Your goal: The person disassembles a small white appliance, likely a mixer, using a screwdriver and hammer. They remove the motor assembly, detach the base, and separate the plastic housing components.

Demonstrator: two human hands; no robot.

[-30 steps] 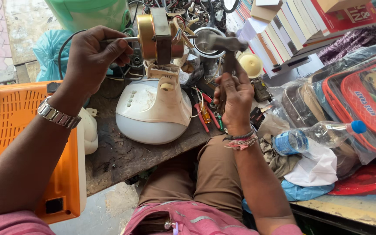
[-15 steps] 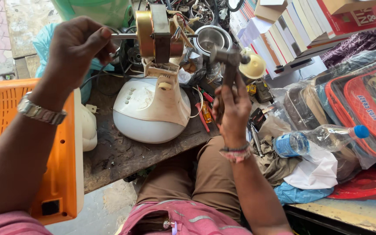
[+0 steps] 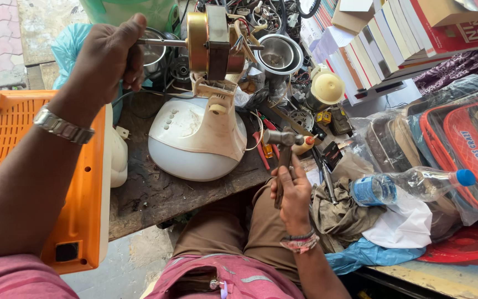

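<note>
Fan motor: gold casing, grey band. Fan base: off-white, at 12 o'clock from the brown trousers. Crate: orange, at 9 o'clock. Wristwatch: silver. Hammer: dark grey head, brown handle. Water bottle: clear, blue cap and label, at 3 o'clock. Shirt: pink. Bag: red with a cartoon print.

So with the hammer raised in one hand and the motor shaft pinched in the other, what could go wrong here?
1. The left hand grips the motor shaft close to the fan motor; a missed blow could hit fingers.
2. The hammer in the right hand swings above loose tools and wires, and might snag or scatter them.
</note>
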